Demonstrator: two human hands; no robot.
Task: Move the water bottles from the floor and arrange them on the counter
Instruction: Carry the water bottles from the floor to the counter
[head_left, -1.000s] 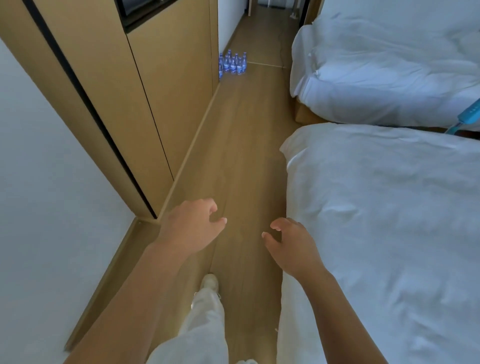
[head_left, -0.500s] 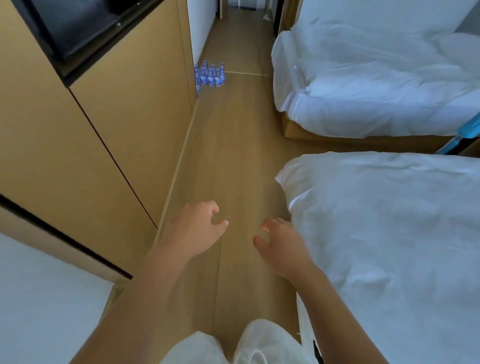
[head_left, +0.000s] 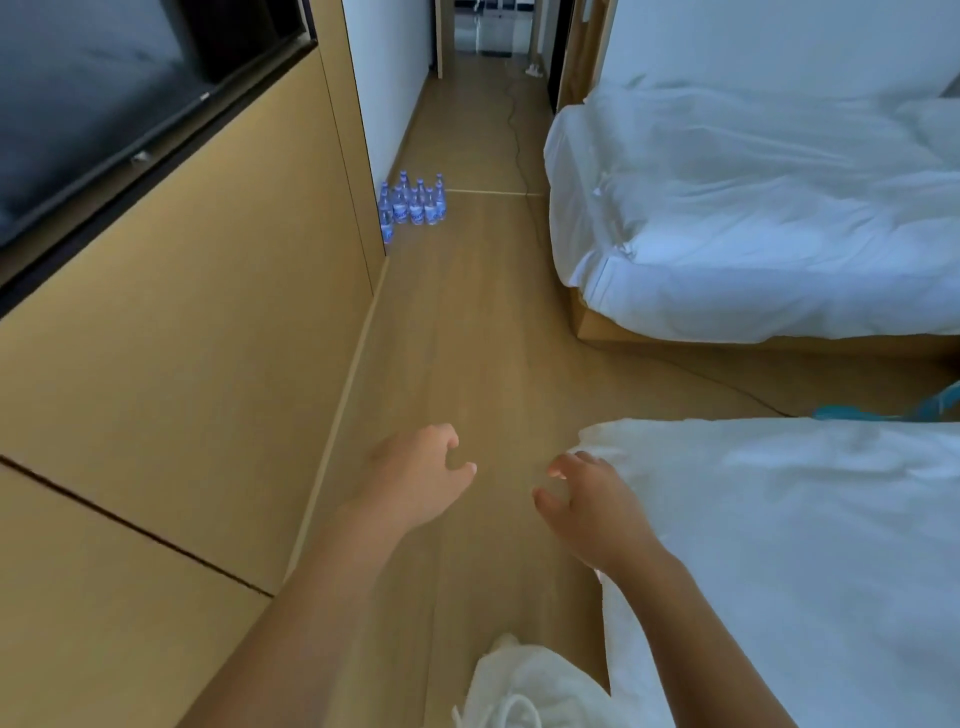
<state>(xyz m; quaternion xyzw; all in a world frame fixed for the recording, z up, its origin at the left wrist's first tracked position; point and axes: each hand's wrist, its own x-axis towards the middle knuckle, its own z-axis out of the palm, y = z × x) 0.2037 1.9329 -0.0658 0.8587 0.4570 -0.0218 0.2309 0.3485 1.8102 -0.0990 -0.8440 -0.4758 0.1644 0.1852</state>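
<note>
Bottles (head_left: 413, 205) sit closer than before; my left hand (head_left: 415, 480) and right hand (head_left: 589, 506) hang relaxed, holding nothing. Rushing in, I might topple that tight cluster.

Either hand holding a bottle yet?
No: the left hand and right hand are empty, and the water bottles stand on the floor far ahead.
</note>
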